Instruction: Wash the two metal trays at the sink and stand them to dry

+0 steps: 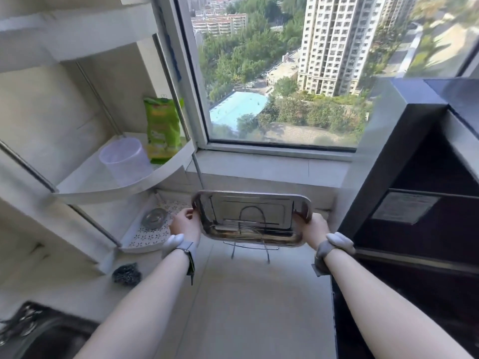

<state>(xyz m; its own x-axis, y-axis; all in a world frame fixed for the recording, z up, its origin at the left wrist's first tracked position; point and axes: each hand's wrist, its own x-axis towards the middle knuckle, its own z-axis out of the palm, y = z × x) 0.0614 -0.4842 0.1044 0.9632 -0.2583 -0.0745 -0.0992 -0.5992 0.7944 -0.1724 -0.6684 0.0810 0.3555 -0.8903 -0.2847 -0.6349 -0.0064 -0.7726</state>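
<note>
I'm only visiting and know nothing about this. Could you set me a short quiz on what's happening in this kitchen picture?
1. True or false: only one hand holds the metal tray.
2. What stands beside the green packet on the corner shelf?
3. Fill in: under the tray's lower edge, on the counter, a wire ____ shows.

Key
1. False: the left hand and the right hand each have a grip on one short end.
2. A clear plastic cup.
3. Rack: it is a wire rack.
</note>
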